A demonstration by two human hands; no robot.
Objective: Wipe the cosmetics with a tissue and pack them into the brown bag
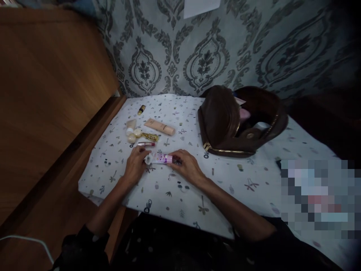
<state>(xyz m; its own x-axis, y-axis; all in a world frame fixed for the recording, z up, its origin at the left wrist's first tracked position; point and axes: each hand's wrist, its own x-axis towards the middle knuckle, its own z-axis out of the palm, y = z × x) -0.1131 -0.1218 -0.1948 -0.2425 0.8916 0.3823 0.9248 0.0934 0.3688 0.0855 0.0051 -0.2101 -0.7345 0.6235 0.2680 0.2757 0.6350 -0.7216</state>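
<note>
A small white, pink and purple tube (pixel 161 158) lies level between my two hands, just above or on the patterned cloth. My left hand (pixel 135 164) pinches its white left end. The thumb and fingers of my right hand (pixel 186 164) are closed around its right end. Just beyond my left fingers lies a pink-red lipstick (pixel 146 144). Behind it are a gold tube (pixel 150 137), two pale round pieces (pixel 137 133) and a small beige tube with a white cap (pixel 131 127). A larger peach tube (pixel 159 127) rests farther back.
A brown zippered bag (pixel 225 124) stands unzipped at the back right, with items inside. A small black-and-gold piece (pixel 141 110) lies at the far left. The white patterned cloth (pixel 220 188) meets a wallpapered wall (pixel 172 45). A wooden cabinet (pixel 53 67) borders the left; a pixelated patch covers the right.
</note>
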